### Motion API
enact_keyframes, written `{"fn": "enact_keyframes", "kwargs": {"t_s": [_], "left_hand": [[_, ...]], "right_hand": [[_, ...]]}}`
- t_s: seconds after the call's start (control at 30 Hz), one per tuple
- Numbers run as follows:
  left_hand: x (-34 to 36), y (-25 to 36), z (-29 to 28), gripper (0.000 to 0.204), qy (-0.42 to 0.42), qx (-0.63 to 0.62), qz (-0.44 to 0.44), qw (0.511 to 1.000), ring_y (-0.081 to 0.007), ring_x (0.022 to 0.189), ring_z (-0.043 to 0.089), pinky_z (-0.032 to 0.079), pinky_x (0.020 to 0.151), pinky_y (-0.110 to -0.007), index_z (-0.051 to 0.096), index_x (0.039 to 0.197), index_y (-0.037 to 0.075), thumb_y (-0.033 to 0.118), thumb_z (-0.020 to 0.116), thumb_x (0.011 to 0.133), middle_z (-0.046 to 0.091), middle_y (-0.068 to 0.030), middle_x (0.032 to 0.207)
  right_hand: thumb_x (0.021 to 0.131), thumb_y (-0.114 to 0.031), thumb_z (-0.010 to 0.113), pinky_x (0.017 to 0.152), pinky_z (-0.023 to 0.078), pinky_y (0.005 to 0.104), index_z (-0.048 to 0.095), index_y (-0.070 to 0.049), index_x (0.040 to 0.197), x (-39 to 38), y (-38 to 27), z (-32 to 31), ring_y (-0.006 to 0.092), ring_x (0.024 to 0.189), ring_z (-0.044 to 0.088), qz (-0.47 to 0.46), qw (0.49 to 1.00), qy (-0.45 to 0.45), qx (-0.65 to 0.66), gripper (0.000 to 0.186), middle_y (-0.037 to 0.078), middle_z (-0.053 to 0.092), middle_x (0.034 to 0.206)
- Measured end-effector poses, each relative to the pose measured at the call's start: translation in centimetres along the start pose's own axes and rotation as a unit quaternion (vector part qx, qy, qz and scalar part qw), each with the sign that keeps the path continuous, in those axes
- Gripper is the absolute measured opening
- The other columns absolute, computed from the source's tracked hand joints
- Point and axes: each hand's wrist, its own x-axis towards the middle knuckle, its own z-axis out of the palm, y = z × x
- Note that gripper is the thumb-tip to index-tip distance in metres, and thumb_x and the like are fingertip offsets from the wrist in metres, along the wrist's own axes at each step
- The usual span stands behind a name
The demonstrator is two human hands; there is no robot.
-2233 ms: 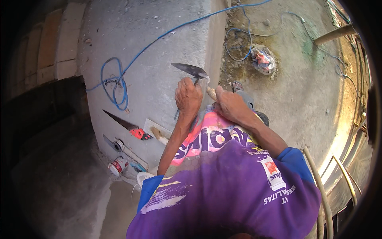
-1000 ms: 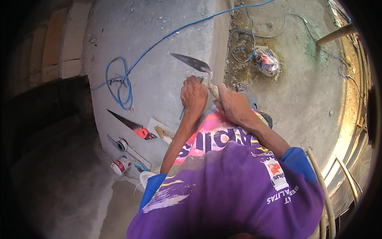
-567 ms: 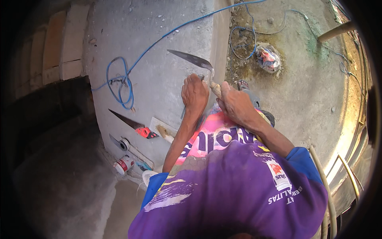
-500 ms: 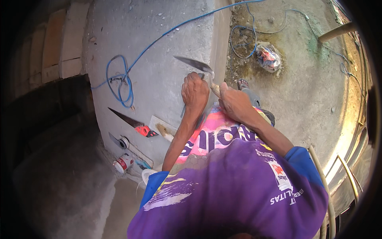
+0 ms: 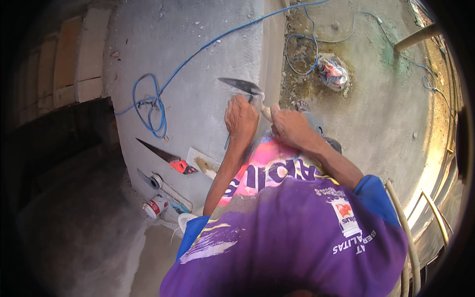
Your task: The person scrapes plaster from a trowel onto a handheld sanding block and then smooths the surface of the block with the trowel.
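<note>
At the edge of the grey concrete ledge (image 5: 188,79), my left hand (image 5: 241,119) is closed around a thin grey metal bar (image 5: 228,141), mostly hidden by the fingers and forearm. My right hand (image 5: 289,126) grips the pale, worn handle of a pointed trowel (image 5: 240,84), whose dark blade lies across just above my left hand, over the bar's upper end. Whether the two touch is unclear. A saw with a red handle (image 5: 178,165) and a white board with a brown handle (image 5: 200,155) lie on the ledge beside my left forearm.
Left are a tape roll (image 5: 156,181), white-red can (image 5: 154,206) and dark recess (image 5: 64,163). A blue cord (image 5: 232,28) loops over the ledge. The lower floor (image 5: 381,119) holds a crumpled bag (image 5: 332,72), my sandalled foot (image 5: 302,105) and a pole (image 5: 415,37); bent pipes (image 5: 405,222) stand lower right.
The trowel blade rose until about half a second ago and is now lower, closer over my left hand. Both hands have shifted slightly, keeping their grips.
</note>
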Motion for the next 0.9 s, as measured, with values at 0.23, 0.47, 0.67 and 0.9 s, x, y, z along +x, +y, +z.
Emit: {"fn": "enact_keyframes", "kwargs": {"t_s": [0.23, 0.47, 0.67, 0.9], "left_hand": [[0.0, 0.2, -0.2, 0.017, 0.011, 0.002, 0.006, 1.000, -0.0353, 0.086, 0.057, 0.047, 0.073, -0.045, 0.049, 0.086, -0.001, 0.011, 0.058, 0.077, 0.057, -0.0182, 0.086], [-0.1, 0.0, 0.0, 0.017, 0.019, -0.005, 0.013, 1.000, -0.0355, 0.085, 0.057, 0.047, 0.073, -0.045, 0.049, 0.086, -0.001, 0.011, 0.057, 0.076, 0.057, -0.0182, 0.086], [0.0, 0.2, -0.1, 0.017, 0.000, 0.004, -0.007, 1.000, -0.0365, 0.085, 0.057, 0.047, 0.074, -0.047, 0.049, 0.086, -0.001, 0.013, 0.057, 0.079, 0.057, -0.0184, 0.086], [-0.5, 0.3, -0.6, 0.021, 0.000, -0.008, -0.006, 1.000, -0.0366, 0.086, 0.057, 0.047, 0.073, -0.047, 0.049, 0.087, -0.001, 0.015, 0.060, 0.078, 0.057, -0.0187, 0.086]], "right_hand": [[0.080, -0.009, 0.052, 0.057, 0.048, 0.0511, 0.043, 0.005, 0.092, -0.3, 0.0, 1.2, 0.0432, 0.065, 0.061, -0.009, 0.999, 0.039, 0.014, 0.020, 0.024, 0.061, 0.070], [0.077, -0.008, 0.054, 0.058, 0.049, 0.0508, 0.043, 0.006, 0.093, -0.5, -0.9, -1.6, 0.0432, 0.067, 0.062, -0.008, 0.994, 0.094, 0.050, 0.024, 0.025, 0.061, 0.072], [0.078, -0.009, 0.052, 0.058, 0.049, 0.0510, 0.043, 0.005, 0.093, 0.5, 0.4, 0.4, 0.0430, 0.067, 0.062, 0.002, 0.999, -0.032, 0.000, 0.023, 0.024, 0.061, 0.072], [0.080, -0.010, 0.052, 0.058, 0.049, 0.0507, 0.044, 0.005, 0.094, -0.6, -0.9, 0.3, 0.0427, 0.067, 0.062, 0.014, 0.999, 0.023, 0.034, 0.022, 0.025, 0.062, 0.073]]}}
